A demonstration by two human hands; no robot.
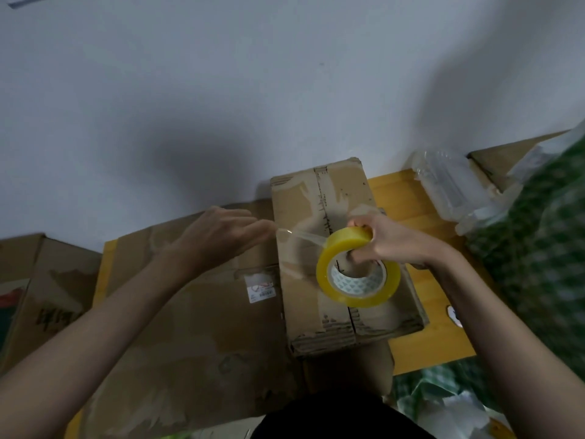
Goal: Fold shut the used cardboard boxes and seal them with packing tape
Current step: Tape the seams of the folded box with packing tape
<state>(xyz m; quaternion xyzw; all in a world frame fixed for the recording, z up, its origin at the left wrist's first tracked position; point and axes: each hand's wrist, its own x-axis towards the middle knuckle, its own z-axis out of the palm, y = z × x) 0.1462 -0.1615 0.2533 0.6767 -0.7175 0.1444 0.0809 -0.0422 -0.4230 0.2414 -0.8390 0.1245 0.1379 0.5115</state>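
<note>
While right hand [383,242] clamps tape roll [357,274], left hand [221,236] pinches strip end; flattened cardboard [196,312] beside box [342,217]; bubble wrap [452,188] blurred.

A yellow wooden table [421,340] pushed against the wall carries a small closed cardboard box [326,210] mid-table, a bigger flattened box [196,312] over its left side, and clear plastic packaging [449,182] at the far right corner.

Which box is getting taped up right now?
Look at the yellow wooden table against the white wall. The small box in its middle, under the yellow tape roll, is the one. Unlike the bigger, flatter box beside it, its closed flaps show a torn centre seam.
</note>
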